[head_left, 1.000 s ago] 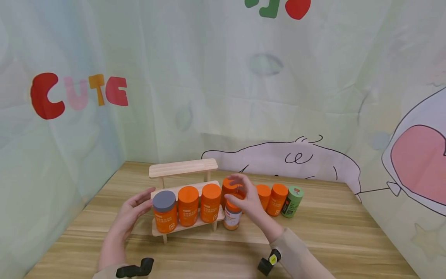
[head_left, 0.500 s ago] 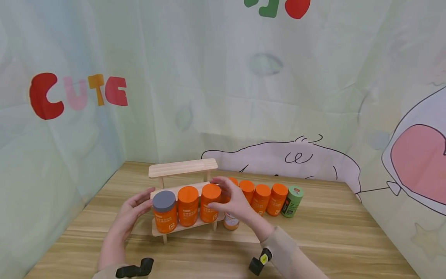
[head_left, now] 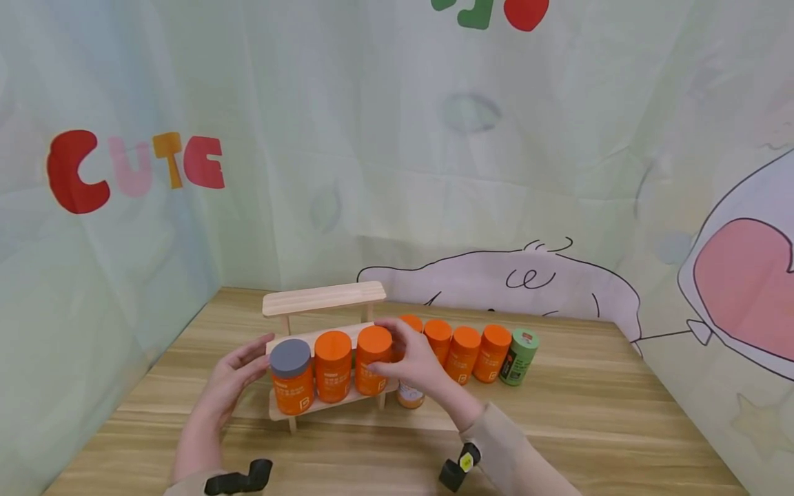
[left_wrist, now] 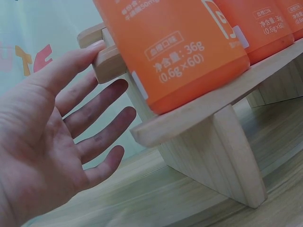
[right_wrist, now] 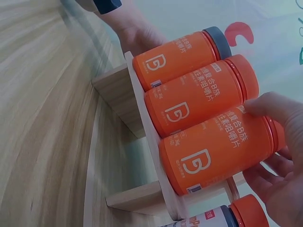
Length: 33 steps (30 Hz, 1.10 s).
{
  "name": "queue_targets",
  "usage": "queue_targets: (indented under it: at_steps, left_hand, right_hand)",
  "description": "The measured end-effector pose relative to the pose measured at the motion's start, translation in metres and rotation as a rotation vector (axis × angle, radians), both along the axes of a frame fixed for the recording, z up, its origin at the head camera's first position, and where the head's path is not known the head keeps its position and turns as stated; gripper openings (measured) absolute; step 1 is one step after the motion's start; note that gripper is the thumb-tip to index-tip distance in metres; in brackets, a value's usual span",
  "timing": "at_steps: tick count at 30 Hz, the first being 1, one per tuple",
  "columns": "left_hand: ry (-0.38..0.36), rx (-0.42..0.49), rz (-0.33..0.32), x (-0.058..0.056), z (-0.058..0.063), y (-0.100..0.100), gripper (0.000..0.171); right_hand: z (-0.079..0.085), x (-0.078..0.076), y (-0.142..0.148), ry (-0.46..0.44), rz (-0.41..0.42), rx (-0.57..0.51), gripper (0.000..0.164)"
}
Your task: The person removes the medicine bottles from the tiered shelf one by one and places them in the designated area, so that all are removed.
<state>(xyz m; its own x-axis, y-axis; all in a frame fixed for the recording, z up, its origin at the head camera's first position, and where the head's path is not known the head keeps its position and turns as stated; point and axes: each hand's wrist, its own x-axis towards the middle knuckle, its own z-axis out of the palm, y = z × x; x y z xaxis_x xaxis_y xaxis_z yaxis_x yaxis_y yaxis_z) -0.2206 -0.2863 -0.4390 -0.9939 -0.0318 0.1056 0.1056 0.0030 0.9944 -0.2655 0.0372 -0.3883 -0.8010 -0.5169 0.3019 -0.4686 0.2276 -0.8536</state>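
A tiered wooden rack [head_left: 324, 298] carries three orange bottles in a row on its lowest board. The left one [head_left: 293, 386] has a grey lid; the middle bottle [head_left: 333, 375] and the right bottle [head_left: 374, 341] have orange lids. My right hand [head_left: 420, 365] holds that right bottle near its lid, with the thumb [right_wrist: 265, 103] on its front and fingers behind. At the rack's left end, my left hand [left_wrist: 52, 127] has its fingers extended, one fingertip touching a board's end. A white-labelled bottle [head_left: 411, 396] stands right of the rack, partly hidden by my right hand.
More orange bottles [head_left: 464, 358] and a green bottle [head_left: 520, 358] stand in a line on the wooden table [head_left: 558, 427], right of the rack. A printed curtain [head_left: 310, 138] rises behind and beside the table.
My right hand has moved left from above the white-labelled bottle to the right bottle on the rack, and its fingers have come round it. My left hand has stayed in place.
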Motion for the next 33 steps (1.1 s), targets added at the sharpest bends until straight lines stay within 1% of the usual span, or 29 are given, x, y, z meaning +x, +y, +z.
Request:
queue_targets:
  at_steps: [8,13,21,25,29,33]
  left_hand:
    - [-0.014,0.002,0.012,-0.001,0.0,0.0,0.036]
    - [-0.017,-0.011,0.007,-0.002,0.001,0.0,0.036]
    - [-0.019,-0.036,0.007,-0.001,0.001,0.0,0.034]
    - [-0.022,-0.046,0.008,0.0,0.001,0.001,0.037]
    - [-0.009,-0.023,0.001,0.0,0.0,0.001,0.031]
    - [-0.003,-0.018,0.001,-0.001,0.0,0.001,0.03]
  right_hand:
    - [0.0,0.002,-0.002,-0.016,-0.021,-0.026,0.06]
    - [-0.001,0.005,-0.001,-0.022,-0.038,-0.049,0.058]
    - [-0.001,0.007,0.002,-0.013,-0.035,-0.101,0.059]
    - [0.005,0.009,0.006,0.017,-0.057,-0.116,0.059]
    - [0.014,0.01,0.01,0.047,-0.101,-0.127,0.057]
    - [0.022,0.009,0.016,0.093,-0.14,-0.15,0.057]
